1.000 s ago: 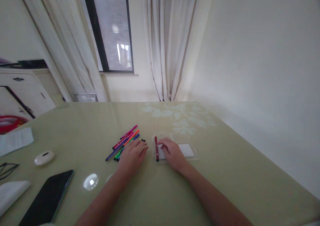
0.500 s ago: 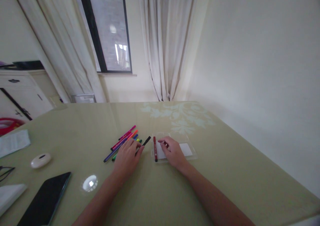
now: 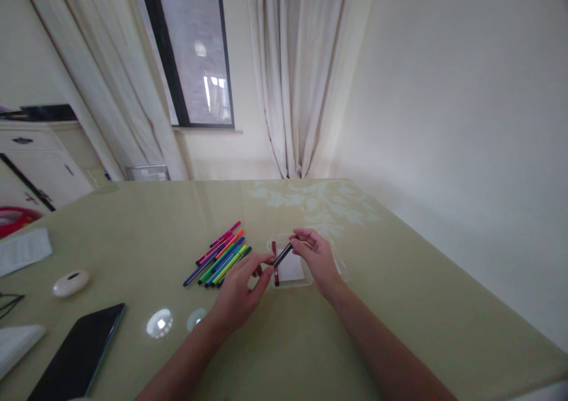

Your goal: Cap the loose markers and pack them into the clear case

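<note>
Both hands hold a black marker (image 3: 283,254) over a clear plastic case (image 3: 293,269). My left hand (image 3: 242,288) pinches its lower end and my right hand (image 3: 317,259) pinches its upper end. A red marker (image 3: 275,262) lies in the left side of the case, on a white insert. Several coloured markers (image 3: 222,256) lie in a fanned row on the green table (image 3: 310,342), just left of my left hand.
A dark phone (image 3: 73,353) lies at the front left. A white oval object (image 3: 70,283), folded paper (image 3: 22,250) and a white item (image 3: 15,342) sit along the left side. Curtains and a window stand behind the table.
My left hand lifted the black marker out of the row and carried it right. My right hand rose off the case and took its other end.
</note>
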Demonstrator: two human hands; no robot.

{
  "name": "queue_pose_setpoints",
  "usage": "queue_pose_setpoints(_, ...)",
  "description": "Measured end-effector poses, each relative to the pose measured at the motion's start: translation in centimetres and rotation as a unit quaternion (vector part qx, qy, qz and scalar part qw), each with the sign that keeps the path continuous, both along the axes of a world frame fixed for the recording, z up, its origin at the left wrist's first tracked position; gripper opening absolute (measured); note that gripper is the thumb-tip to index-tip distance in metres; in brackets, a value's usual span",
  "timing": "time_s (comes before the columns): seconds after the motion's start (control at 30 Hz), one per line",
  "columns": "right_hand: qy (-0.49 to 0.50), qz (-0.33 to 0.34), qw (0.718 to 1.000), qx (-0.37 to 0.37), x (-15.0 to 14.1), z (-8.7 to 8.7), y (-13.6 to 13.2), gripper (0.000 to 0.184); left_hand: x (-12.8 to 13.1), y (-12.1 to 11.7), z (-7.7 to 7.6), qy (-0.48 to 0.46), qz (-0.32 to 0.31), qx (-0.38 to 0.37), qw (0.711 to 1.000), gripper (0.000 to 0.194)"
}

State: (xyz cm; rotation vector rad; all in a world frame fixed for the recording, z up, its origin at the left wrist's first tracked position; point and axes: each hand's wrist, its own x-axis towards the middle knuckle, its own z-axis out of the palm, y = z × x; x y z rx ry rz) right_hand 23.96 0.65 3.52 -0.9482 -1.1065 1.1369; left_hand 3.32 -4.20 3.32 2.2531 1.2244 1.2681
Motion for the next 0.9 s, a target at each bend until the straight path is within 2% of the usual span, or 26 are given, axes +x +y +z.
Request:
queue_pose_setpoints(0.13, 0.003, -0.031, 1.000, 0.002, 0.3, -0.5, 0.6, 0.041, 0.0, 0.0, -0.4, 0.052, -0.051, -0.004, 0.997, 0.030)
queue_pose_setpoints(0.3, -0.016, -0.066, 0.998, 0.004, 0.1, -1.4, 1.6, 0.036, 0.4, 0.3, -1.5, 0.180, -0.091, 0.045, 0.979, 0.034)
queue_pose_setpoints(0.57, -0.162, -0.055, 0.985, 0.030, -0.7, -2.6, 2.7, 0.029, 0.5, 0.8, -1.9, 0.234, -0.053, 0.066, 0.968, 0.028)
queue_pose_setpoints(0.67, -0.210, -0.050, 0.975, 0.046, -0.9, -2.7, 2.5, 0.027, 0.4, 0.8, -2.1, 0.252, -0.052, 0.053, 0.965, 0.034)
queue_pose_setpoints(0.9, -0.254, 0.005, 0.964, 0.076, -1.2, -2.7, 1.8, 0.027, 0.5, 0.8, -2.2, 0.254, -0.049, 0.053, 0.964, 0.039)
